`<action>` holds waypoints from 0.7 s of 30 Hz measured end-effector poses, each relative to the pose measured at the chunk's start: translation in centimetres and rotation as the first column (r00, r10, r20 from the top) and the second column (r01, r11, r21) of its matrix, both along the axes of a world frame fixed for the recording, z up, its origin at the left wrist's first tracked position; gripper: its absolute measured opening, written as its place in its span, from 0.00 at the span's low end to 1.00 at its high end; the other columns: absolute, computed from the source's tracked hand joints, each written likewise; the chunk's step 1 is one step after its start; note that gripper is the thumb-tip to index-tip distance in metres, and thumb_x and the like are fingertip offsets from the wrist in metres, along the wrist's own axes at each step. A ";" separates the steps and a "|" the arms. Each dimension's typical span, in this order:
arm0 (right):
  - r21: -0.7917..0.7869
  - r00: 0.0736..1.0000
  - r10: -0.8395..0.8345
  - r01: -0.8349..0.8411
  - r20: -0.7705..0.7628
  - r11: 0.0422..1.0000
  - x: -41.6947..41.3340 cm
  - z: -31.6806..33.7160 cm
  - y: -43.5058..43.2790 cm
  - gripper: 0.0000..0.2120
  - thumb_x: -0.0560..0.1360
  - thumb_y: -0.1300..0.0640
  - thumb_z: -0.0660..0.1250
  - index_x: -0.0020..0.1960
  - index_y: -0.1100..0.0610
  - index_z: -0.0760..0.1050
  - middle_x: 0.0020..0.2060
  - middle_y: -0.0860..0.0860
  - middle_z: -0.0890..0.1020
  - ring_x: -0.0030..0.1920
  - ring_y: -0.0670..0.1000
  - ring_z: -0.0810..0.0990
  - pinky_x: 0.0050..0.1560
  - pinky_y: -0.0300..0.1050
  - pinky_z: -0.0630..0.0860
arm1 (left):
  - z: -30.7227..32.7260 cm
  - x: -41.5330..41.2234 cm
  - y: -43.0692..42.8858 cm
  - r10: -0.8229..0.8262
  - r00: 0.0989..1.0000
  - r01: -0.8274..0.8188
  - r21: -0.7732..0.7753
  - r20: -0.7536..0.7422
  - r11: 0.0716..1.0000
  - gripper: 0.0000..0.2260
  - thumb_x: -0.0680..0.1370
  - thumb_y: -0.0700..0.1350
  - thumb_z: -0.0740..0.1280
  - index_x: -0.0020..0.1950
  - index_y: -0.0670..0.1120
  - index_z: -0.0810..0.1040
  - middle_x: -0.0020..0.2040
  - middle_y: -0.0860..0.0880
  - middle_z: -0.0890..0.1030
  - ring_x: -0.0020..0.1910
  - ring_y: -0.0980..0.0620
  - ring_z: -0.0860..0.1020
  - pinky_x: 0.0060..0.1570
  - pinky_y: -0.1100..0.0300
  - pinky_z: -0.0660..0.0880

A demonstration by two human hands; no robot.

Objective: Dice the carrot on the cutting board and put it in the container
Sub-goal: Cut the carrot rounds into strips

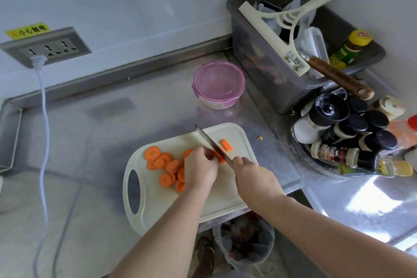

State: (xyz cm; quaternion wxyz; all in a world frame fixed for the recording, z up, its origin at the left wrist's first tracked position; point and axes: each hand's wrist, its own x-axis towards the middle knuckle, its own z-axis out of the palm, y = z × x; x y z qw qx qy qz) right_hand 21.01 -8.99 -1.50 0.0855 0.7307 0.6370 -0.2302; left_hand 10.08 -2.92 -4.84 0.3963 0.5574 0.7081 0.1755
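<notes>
Gripping the knife (205,138) by its handle, the right hand (253,176) lays the blade across a carrot piece (222,160) that the left hand (199,168) pins with curled fingers on the cutting board (225,196). Carrot slices (165,162) lie heaped just left of that hand. The lidded container (218,83) stands on the desk (112,124) behind the board.

Right hand (252,176) grips the knife (207,140) on the cutting board (225,194) (carrot slices (167,165) beside), left hand (200,169) seemingly pinning a piece (222,158).
</notes>
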 end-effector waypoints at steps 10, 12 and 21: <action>-0.044 1.000 0.001 -0.002 -0.015 0.999 -0.5 -0.4 0.2 0.18 0.77 0.68 0.57 0.64 0.57 0.62 0.48 0.52 0.71 0.34 0.52 0.72 0.33 0.43 0.71 | 0.3 0.0 0.0 -0.023 1.000 0.022 -0.008 -0.016 1.000 0.05 0.74 0.42 0.68 0.47 0.43 0.81 0.46 0.47 0.83 0.48 0.48 0.80 0.43 0.62 0.71; -0.052 1.000 -0.012 0.011 -0.027 0.999 -0.9 -0.7 0.6 0.19 0.77 0.68 0.56 0.66 0.57 0.61 0.52 0.52 0.73 0.37 0.52 0.73 0.37 0.45 0.74 | 0.4 0.0 0.0 -0.027 0.999 0.027 -0.011 -0.030 1.000 0.05 0.74 0.42 0.67 0.48 0.43 0.80 0.46 0.46 0.83 0.48 0.47 0.80 0.43 0.61 0.71; 0.021 0.995 -0.060 0.062 -0.074 0.998 -0.1 -0.7 1.7 0.11 0.80 0.64 0.52 0.61 0.57 0.65 0.51 0.52 0.76 0.37 0.54 0.72 0.37 0.45 0.70 | 1.4 0.0 -0.1 -0.040 0.999 0.039 -0.034 -0.015 0.999 0.04 0.75 0.42 0.67 0.47 0.44 0.79 0.46 0.48 0.83 0.47 0.49 0.79 0.42 0.63 0.69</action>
